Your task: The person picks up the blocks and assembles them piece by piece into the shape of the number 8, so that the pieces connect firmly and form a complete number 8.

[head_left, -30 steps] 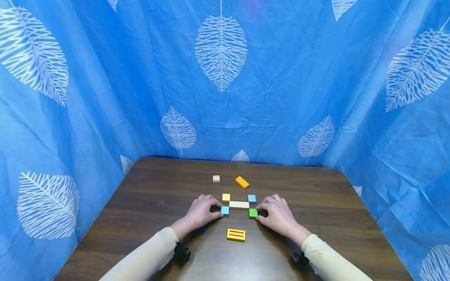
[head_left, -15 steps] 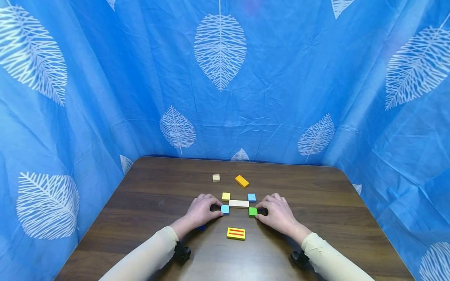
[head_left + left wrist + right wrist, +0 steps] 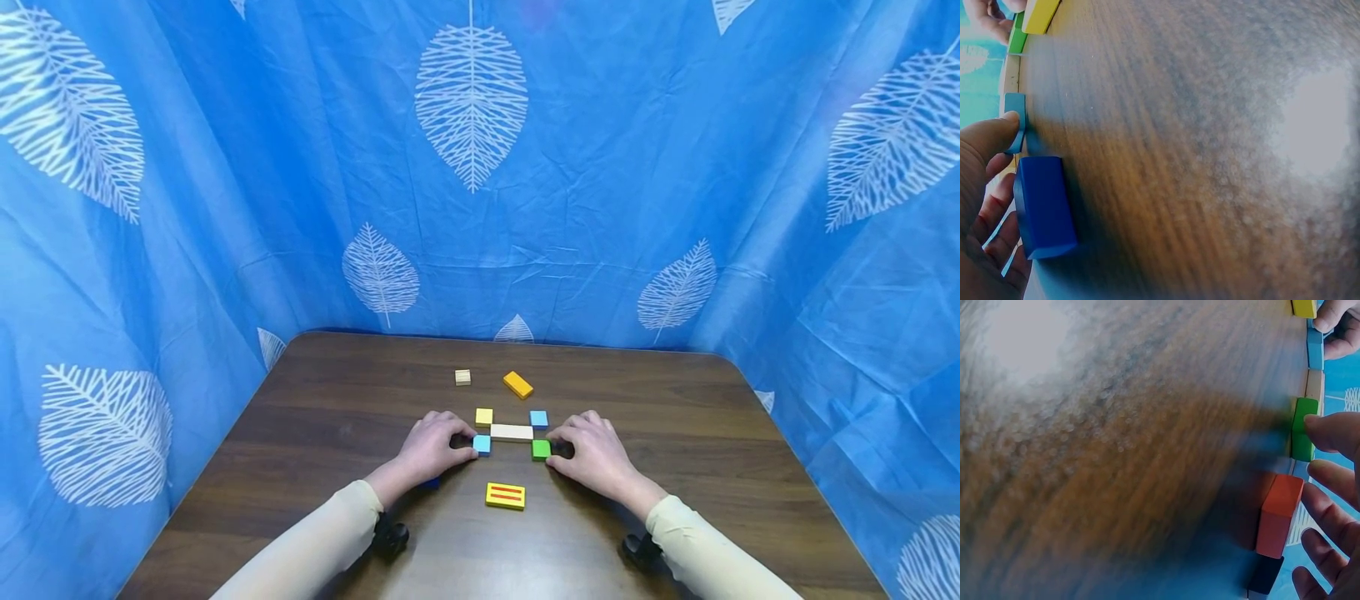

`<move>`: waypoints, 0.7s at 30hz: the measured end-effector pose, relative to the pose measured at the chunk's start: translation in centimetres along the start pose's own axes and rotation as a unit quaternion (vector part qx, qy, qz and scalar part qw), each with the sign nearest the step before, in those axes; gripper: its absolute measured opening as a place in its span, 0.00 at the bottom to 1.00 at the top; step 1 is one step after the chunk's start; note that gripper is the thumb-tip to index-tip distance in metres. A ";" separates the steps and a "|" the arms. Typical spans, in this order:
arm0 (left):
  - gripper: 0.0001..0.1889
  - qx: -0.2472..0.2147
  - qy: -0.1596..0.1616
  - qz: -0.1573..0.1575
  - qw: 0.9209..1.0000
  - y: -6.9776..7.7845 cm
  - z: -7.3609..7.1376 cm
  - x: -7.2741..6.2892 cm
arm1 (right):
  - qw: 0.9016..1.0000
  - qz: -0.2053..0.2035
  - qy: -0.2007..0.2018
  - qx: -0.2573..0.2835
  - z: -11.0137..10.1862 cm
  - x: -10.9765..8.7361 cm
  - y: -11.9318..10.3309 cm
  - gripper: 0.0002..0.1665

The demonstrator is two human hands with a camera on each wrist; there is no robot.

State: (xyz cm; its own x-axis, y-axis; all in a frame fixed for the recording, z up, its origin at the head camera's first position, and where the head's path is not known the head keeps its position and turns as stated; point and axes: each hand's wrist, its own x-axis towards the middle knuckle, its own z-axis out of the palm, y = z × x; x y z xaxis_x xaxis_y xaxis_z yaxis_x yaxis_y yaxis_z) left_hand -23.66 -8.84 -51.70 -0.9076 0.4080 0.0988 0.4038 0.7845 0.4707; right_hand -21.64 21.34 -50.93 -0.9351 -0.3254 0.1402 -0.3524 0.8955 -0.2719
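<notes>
My left hand point(image 3: 431, 446) pinches a light blue block point(image 3: 482, 447) between thumb and fingers, at the near left end of a pale wooden plank point(image 3: 512, 433). At the near right end, my right hand point(image 3: 592, 454) pinches a green block point(image 3: 541, 451), the thumb on its near face in the right wrist view. A yellow block point(image 3: 484, 417) lies at the plank's far left end and a blue block point(image 3: 538, 419) at its far right. Beside my left fingers stands a dark blue block point(image 3: 1044, 206). A red block point(image 3: 1280, 515) stands by my right fingers.
Nearer to me lies a yellow block with red stripes point(image 3: 506, 496). Farther back are an orange block point(image 3: 518, 385) and a small pale wooden block point(image 3: 462, 377). A black block point(image 3: 1266, 575) sits past the red one. A blue curtain point(image 3: 472, 250) hangs behind the table point(image 3: 337, 375).
Only the head view has shifted slightly. Both hands keep hold of their blocks, and the blocks stay in the same arrangement.
</notes>
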 end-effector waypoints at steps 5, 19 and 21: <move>0.15 0.001 -0.002 -0.001 1.000 0.0 0.0 0.1 | 1.000 -0.006 0.008 0.006 -0.5 -0.1 0.3 0.19; 0.14 0.000 -0.002 -0.001 1.000 0.1 0.0 0.0 | 0.999 0.010 0.048 0.024 -2.8 -1.8 2.5 0.24; 0.14 0.001 -0.001 0.000 1.000 0.1 0.0 0.0 | 0.999 0.015 0.046 0.023 -3.0 -2.1 2.8 0.24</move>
State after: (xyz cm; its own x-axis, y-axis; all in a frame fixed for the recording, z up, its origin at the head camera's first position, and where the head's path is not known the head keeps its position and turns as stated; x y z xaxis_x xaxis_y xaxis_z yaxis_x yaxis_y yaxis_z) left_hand -23.64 -8.78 -51.70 -0.9077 0.4085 0.0960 0.4033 0.7859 0.4687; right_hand -20.55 25.38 -49.15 -0.9389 -0.2668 0.2173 -0.3268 0.8893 -0.3199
